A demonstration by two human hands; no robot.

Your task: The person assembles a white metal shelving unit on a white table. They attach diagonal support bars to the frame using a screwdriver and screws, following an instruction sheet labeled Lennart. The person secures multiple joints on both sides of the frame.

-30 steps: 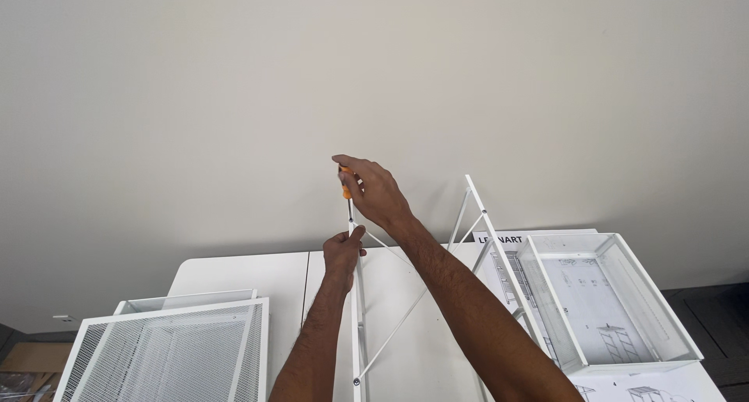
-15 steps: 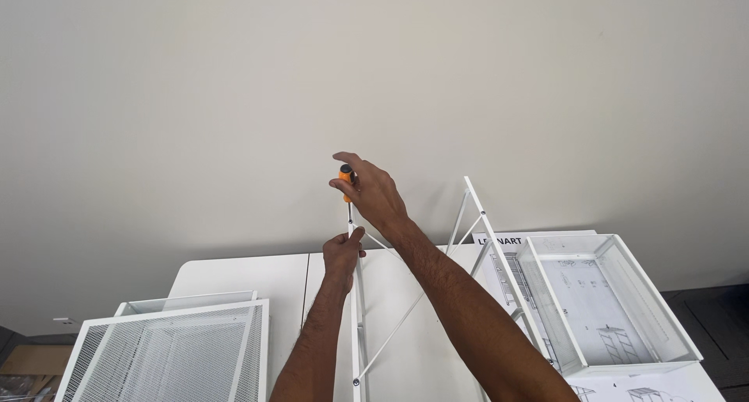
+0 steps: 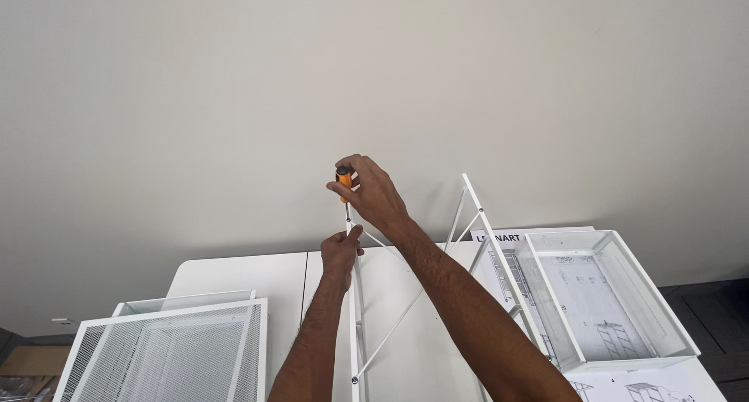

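Two bare hands work at the top of a thin white metal frame that stands upright on a white table [image 3: 234, 273], seen from above and behind the arms against a plain pale wall [image 3: 374, 82].

The right hand [image 3: 373, 190] is the higher one. Its fingers are curled closed around the orange handle of a screwdriver [image 3: 344, 185], which points straight down. The dark shaft of the tool runs from the handle to the top end of a white upright bar [image 3: 356, 308], where its tip meets the bar.

The left hand [image 3: 341, 252] sits directly below. Its fingers are wrapped closed around the top of that same upright bar, with the thumb pressed near the screwdriver's tip.

The upright bar runs down between the two forearms to the lower edge of the view. A thin white diagonal brace [image 3: 406, 312] crosses from the top of the bar, passes behind the right forearm, and another slants down towards the foot of the bar. A second white upright [image 3: 488, 226] leans to the right, near the right forearm.

At the lower left, on the table, lies a white wire mesh basket [image 3: 168, 347]. At the right lies a white tray-like drawer [image 3: 608, 293], resting on a printed instruction sheet [image 3: 499, 258] with line drawings.
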